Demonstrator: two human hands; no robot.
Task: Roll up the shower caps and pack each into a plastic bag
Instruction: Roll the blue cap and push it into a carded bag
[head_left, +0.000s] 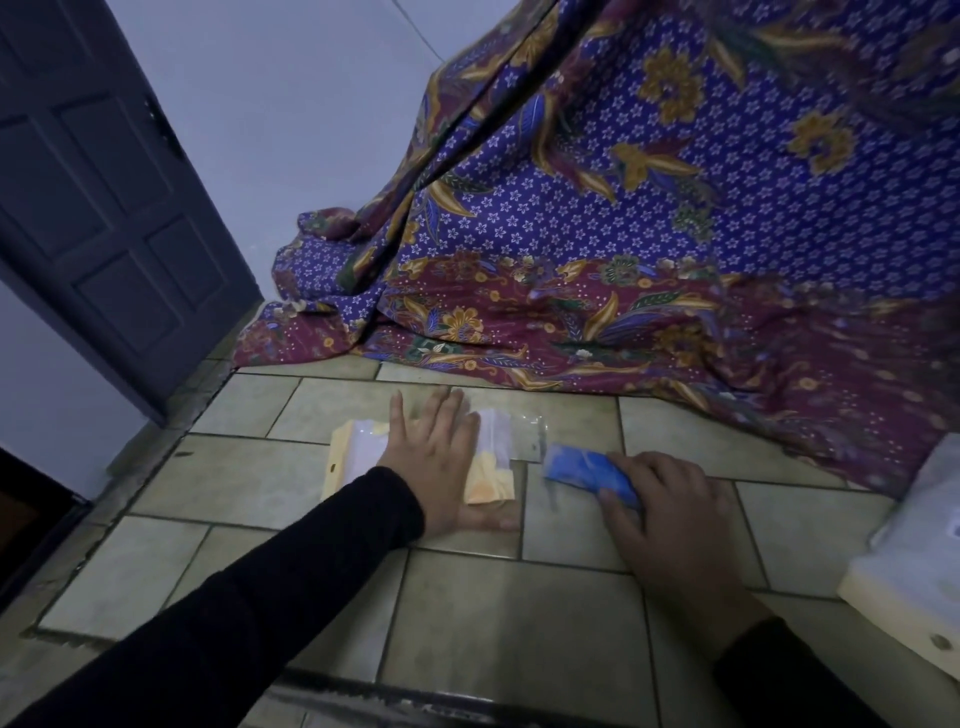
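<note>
On the tiled floor, the left hand lies flat with its fingers straight and released, pressing down on a clear bag that spreads out to both sides of the palm. A folded yellow cap, pale orange at its near end, lies just beside the thumb; whether it sits inside the bag cannot be told. Left of the hand, a cream pack shows under the plastic. The right hand has its fingers curled round a blue cap, rolled into a short, crinkled, glossy bundle that rests on the floor just right of the bag. A purple flowered cloth drapes down behind, a dark door stands at the left, and a pale pile lies at the right edge.
</note>
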